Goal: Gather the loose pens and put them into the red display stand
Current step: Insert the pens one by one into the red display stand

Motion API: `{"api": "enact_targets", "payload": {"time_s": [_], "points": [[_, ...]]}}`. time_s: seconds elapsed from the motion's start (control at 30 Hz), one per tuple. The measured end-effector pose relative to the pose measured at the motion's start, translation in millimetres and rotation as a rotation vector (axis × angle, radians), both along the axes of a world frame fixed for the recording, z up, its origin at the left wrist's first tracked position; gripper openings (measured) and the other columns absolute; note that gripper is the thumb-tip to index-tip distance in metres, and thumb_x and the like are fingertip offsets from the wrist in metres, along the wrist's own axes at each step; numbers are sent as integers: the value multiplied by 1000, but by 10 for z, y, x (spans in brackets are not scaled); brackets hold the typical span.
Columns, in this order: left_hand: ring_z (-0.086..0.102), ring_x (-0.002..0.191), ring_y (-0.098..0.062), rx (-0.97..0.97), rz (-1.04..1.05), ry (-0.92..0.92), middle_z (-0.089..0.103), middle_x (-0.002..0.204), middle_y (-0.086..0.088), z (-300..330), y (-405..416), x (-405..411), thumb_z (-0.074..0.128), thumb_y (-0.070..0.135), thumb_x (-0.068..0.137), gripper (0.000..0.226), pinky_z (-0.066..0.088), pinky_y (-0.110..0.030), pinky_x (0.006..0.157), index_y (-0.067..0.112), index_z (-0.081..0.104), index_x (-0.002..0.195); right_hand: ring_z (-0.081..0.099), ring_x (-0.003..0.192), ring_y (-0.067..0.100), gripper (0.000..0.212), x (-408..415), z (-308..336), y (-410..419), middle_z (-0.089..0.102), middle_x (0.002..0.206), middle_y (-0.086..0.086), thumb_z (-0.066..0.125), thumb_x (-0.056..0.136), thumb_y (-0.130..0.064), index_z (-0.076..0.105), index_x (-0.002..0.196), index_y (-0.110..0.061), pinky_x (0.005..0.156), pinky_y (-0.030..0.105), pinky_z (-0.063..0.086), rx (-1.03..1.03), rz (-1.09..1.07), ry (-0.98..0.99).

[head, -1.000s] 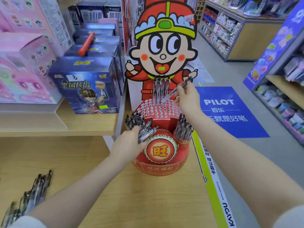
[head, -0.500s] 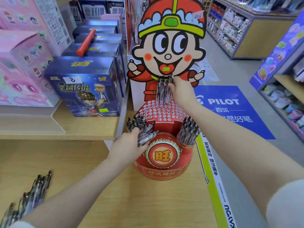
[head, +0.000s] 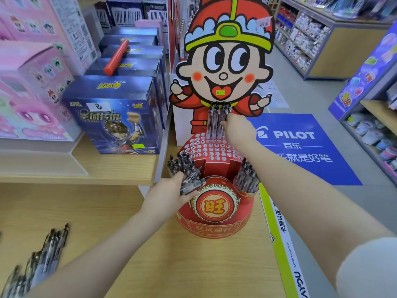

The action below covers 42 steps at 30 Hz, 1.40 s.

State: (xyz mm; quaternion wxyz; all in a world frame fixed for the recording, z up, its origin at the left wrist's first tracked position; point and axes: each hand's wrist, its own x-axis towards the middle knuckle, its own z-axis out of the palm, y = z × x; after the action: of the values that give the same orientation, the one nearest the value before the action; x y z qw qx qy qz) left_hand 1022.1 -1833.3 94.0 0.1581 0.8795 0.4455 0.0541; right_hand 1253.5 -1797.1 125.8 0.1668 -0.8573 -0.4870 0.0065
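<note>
**Stand filling up, plenty of holes left**

Right hand [head: 237,127] is up at centre frame, fingers at the row of dark clear-barrelled pens [head: 217,120] standing in the back holes of the round red cardboard display stand [head: 214,211]; whether it pinches one, I cannot tell. Left hand [head: 169,194] clutches a bundle of spare pens [head: 193,179] against the stand's left side. Both side cups look stocked, but most top holes gape empty, and a loose pile of pens [head: 40,257] waits on the pale wooden shelf [head: 193,265], lower left.
</note>
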Motion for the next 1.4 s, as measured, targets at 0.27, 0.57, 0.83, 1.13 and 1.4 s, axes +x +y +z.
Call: {"api": "enact_targets", "payload": {"time_s": [0.27, 0.57, 0.83, 1.13, 1.4], "points": [[64, 87, -19, -82, -5, -76, 68, 98, -1, 94, -61, -54, 62, 50, 82, 48, 55, -35, 73, 15, 49, 113, 62, 83, 33, 17, -81, 46, -105, 63, 89, 14, 53, 95, -20, 60, 89, -6, 61, 30, 40, -142, -21, -61], [65, 84, -22, 8, -49, -42, 69, 92, -2, 74, -179, -163, 61, 45, 84, 40, 55, -38, 71, 14, 53, 109, 53, 50, 4, 21, -608, 323, -943, 64, 63, -14, 59, 91, -29, 67, 72, -24, 56, 15, 43, -85, 559, 603], [63, 83, -23, 13, -75, -80, 68, 87, -3, 59, -317, -198, 63, 45, 83, 36, 53, -38, 68, 14, 52, 97, 53, 77, 3, 24, -717, 214, -1101, 64, 93, -2, 65, 87, -19, 69, 110, -12, 72, 13, 42, -176, 677, 413], [64, 78, -19, -1, -98, -57, 68, 87, -1, 72, -299, -238, 60, 48, 84, 36, 55, -38, 66, 16, 53, 98, 56, 58, 1, 19, -542, 253, -1207, 61, 68, -12, 58, 92, -29, 69, 88, -14, 62, 16, 46, -107, 527, 475], [65, 79, -17, -50, -84, -121, 69, 90, 1, 64, -269, -186, 59, 46, 85, 35, 55, -35, 68, 16, 58, 103, 53, 49, 5, 34, -567, 209, -1179, 60, 59, -5, 55, 93, -35, 65, 70, -12, 50, 13, 43, 62, 355, 635]]}}
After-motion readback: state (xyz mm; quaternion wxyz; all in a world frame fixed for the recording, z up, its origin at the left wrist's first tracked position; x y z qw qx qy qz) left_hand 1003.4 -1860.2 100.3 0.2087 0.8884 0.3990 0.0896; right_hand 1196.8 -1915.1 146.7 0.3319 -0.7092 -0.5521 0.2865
